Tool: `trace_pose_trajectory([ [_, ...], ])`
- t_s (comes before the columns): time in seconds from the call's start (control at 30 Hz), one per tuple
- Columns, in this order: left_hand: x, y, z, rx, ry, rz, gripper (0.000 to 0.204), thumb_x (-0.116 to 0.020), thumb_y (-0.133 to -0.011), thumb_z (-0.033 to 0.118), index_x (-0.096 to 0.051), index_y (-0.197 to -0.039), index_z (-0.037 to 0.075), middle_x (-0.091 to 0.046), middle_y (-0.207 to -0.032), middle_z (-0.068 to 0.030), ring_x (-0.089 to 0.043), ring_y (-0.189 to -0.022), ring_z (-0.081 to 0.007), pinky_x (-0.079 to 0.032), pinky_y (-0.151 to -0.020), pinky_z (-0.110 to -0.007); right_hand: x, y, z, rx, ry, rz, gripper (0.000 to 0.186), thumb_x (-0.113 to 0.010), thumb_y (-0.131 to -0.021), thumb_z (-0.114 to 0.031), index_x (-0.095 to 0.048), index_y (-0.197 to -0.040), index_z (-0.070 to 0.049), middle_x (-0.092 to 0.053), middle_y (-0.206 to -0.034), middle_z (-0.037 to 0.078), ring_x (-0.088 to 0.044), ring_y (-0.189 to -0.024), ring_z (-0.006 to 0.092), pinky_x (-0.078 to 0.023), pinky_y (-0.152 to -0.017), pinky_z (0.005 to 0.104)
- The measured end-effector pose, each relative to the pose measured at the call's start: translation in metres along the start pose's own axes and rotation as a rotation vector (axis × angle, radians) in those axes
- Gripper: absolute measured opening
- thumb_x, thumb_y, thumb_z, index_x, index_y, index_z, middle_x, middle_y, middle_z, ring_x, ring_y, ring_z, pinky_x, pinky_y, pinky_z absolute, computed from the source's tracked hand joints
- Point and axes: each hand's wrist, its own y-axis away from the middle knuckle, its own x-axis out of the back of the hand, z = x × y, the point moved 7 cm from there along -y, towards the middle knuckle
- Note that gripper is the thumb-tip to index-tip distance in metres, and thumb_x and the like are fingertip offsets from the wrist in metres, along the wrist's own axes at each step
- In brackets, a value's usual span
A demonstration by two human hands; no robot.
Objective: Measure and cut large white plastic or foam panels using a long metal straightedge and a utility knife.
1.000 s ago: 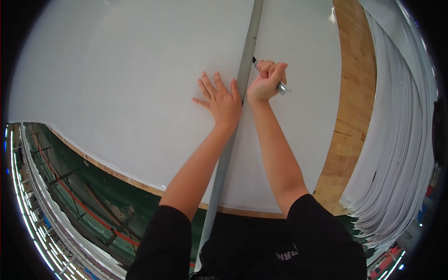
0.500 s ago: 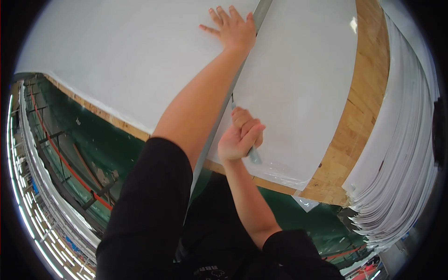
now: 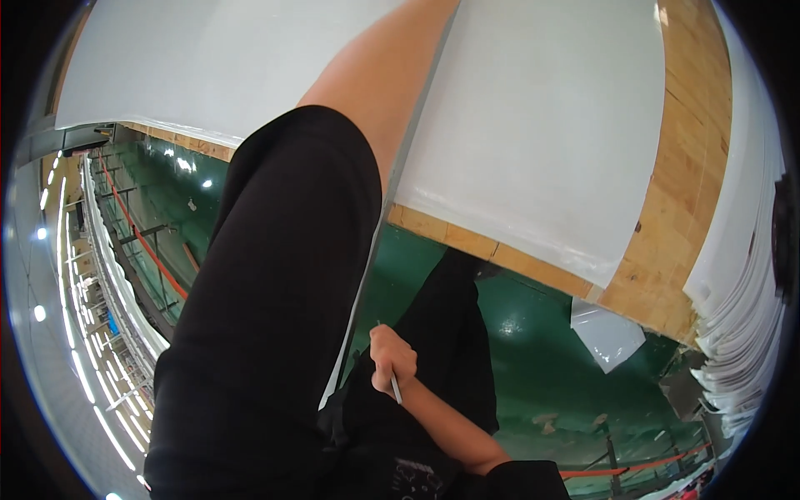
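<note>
My right hand (image 3: 392, 358) is closed around a slim cutting knife with a pale grey handle (image 3: 397, 390). It is low, close to my body, off the near edge of the table, with the thin tip pointing up past my fingers. My left forearm (image 3: 375, 62) reaches far over the table, and its hand is beyond the top of the picture. Beside that arm runs a long grey straightedge (image 3: 402, 158), lying across a smooth white sheet (image 3: 542, 125). Its near end sticks out over the table's edge towards me.
The wooden tabletop (image 3: 692, 125) shows along the right and near edges. At the far right is a thick stack of white sheets (image 3: 742, 292). A white scrap (image 3: 607, 333) hangs below the near edge, above a green floor (image 3: 517, 375). An orange-red strip (image 3: 146, 229) runs at the left.
My right hand, with the knife, has come from the sheet along the straightedge towards my body, past the table's edge. My left hand has left the view at the top as the view shifted.
</note>
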Motion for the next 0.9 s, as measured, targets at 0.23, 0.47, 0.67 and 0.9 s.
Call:
trace_pose_trajectory([
  [0.23,-0.013,-0.001,-0.006,0.058,0.082,-0.084,0.062,-0.022,-0.098,0.044,-0.027,-0.144,0.002,-0.022,-0.152,-0.0155,-0.013,-0.142,-0.035,-0.003,-0.109,-0.065,0.055,-0.116,-0.055,0.282,0.046,0.057,0.052,-0.038,-0.1,-0.035,-0.033,-0.056,-0.008,-0.039,-0.052,0.004,-0.037,-0.045,0.0177,-0.038,-0.05,0.0337],
  [0.47,-0.016,-0.013,-0.017,0.135,0.181,-0.019,0.067,-0.028,-0.094,0.052,-0.036,-0.138,0.002,-0.022,-0.151,-0.0141,-0.012,-0.142,-0.0306,0.003,-0.106,-0.067,0.106,-0.265,-0.053,0.131,-0.2,0.316,0.045,-0.027,-0.102,-0.039,-0.025,-0.066,-0.013,-0.024,-0.054,0.0,-0.024,-0.053,0.015,-0.034,-0.061,0.0342],
  [0.67,-0.025,-0.018,-0.015,0.092,0.225,-0.067,0.066,-0.025,-0.095,0.049,-0.026,-0.145,0.005,-0.015,-0.155,-0.0122,-0.007,-0.144,-0.0286,0.005,-0.105,-0.068,0.105,-0.408,-0.016,0.148,-0.246,0.38,0.046,-0.03,-0.102,-0.041,-0.024,-0.066,-0.013,-0.024,-0.054,0.0,-0.021,-0.054,0.0142,-0.036,-0.064,0.0338],
  [0.9,-0.023,-0.021,-0.008,0.081,0.202,-0.11,0.064,-0.027,-0.097,0.046,-0.025,-0.146,0.005,-0.015,-0.154,-0.0143,-0.008,-0.143,-0.0307,0.004,-0.103,-0.07,0.068,-0.594,0.03,0.215,-0.131,0.334,0.047,-0.035,-0.1,-0.042,-0.024,-0.065,-0.013,-0.026,-0.053,-0.001,-0.024,-0.052,0.0127,-0.039,-0.063,0.0336],
])
